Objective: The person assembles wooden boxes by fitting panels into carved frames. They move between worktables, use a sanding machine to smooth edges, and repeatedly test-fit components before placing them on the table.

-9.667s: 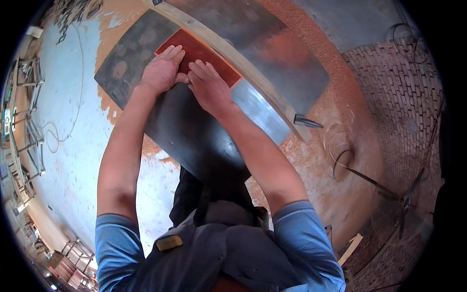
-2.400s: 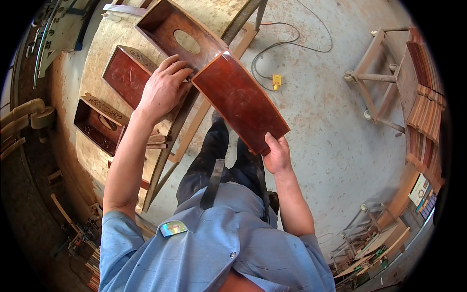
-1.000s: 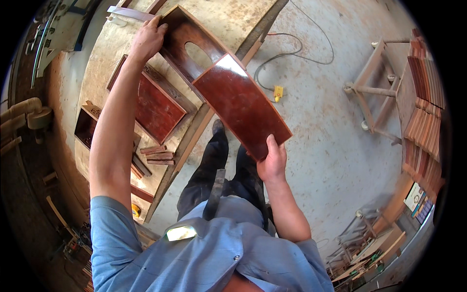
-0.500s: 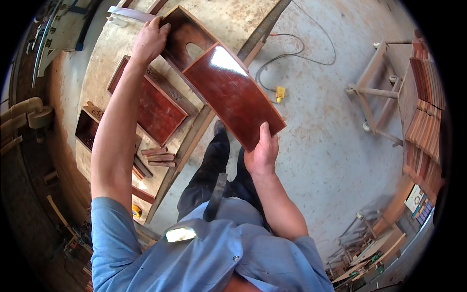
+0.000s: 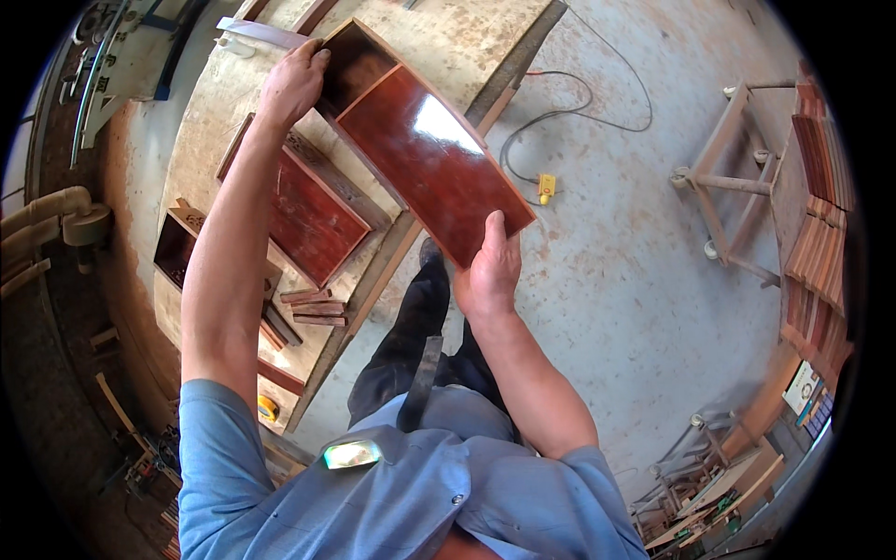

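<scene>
A long reddish-brown wooden box (image 5: 349, 58) slants over the bench edge in front of me. Its glossy red sliding panel (image 5: 411, 159) covers most of the top, leaving a dark cavity at the far-left end. My left hand (image 5: 295, 84) is closed on that far end, thumb on the rim. At the opposite end my right hand (image 5: 491, 266) grips the panel, thumb on top and fingers hidden beneath. Another box with a red panel (image 5: 317, 224) lies on the bench under my left forearm. Next to my left hand is a white strip (image 5: 257, 33).
The worn workbench (image 5: 457, 33) reaches away to the left. Short wooden strips (image 5: 319, 307) and a small dark box (image 5: 175, 245) lie on it. A black cable with a yellow connector (image 5: 547, 187) is on the floor. At right stand a wheeled frame (image 5: 728, 182) and stacked boards (image 5: 817, 243).
My right hand has pushed the red panel toward my left hand. The cavity is smaller, and the oval opening inside it is now covered.
</scene>
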A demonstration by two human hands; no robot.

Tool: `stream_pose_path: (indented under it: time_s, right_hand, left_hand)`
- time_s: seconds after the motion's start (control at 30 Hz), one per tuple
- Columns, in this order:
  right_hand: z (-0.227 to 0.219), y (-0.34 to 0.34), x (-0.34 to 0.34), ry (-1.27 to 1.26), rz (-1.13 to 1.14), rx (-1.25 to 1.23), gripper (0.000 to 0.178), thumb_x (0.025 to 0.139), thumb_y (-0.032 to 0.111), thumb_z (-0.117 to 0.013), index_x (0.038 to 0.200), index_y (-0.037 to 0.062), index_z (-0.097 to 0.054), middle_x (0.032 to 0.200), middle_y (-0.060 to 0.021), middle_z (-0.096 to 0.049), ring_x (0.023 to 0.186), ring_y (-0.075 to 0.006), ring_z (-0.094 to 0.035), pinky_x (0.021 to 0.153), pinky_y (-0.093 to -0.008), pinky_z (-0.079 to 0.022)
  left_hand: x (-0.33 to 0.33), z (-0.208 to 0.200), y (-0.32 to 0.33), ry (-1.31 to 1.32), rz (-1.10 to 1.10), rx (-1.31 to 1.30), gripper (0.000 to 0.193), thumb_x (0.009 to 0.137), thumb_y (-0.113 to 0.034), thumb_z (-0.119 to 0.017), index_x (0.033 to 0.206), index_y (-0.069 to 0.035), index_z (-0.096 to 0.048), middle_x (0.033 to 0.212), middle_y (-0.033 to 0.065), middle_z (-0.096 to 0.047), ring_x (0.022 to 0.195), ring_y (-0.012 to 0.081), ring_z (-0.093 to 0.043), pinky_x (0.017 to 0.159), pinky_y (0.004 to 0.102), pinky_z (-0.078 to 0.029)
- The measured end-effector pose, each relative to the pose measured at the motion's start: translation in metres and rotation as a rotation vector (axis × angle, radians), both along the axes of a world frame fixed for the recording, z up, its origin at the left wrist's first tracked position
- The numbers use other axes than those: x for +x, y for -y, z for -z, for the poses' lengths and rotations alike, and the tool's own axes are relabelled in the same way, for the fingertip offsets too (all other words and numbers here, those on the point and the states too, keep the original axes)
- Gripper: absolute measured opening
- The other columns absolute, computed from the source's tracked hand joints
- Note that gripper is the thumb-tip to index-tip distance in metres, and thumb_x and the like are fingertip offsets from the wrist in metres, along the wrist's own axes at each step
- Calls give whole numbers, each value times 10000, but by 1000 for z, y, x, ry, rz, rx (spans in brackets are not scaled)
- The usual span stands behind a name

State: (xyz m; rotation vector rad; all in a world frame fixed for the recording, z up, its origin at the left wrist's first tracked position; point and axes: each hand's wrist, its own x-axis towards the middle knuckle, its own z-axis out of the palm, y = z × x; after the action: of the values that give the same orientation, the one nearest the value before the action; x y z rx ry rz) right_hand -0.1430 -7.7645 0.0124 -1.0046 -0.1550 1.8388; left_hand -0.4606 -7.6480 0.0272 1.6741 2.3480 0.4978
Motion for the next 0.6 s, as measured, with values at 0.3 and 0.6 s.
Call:
stream_pose_path:
  time_s: [0.3, 0.6]
  right_hand:
    - [1, -13, -22, 48, -29, 6, 502, 1021, 253, -424, 1436, -2, -303, 1426, -145, -414, 1287, -240, -431, 1107, -377, -334]
    - [17, -23, -39, 179, -110, 62, 500, 1016, 295, -440, 1393, -20, -346, 1357, -160, -477, 1221, -237, -484, 1044, -367, -380]
  left_hand:
    - [-1, -10, 2, 18, -47, -12, 400, 968, -328, -467, 1248, -80, -609, 1182, 223, -626, 1123, 392, -578, 959, 445, -452]
    - [-5, -10, 0, 74, -46, 5, 397, 959, -333, -485, 1240, -86, -619, 1181, 200, -637, 1124, 380, -583, 961, 427, -458]
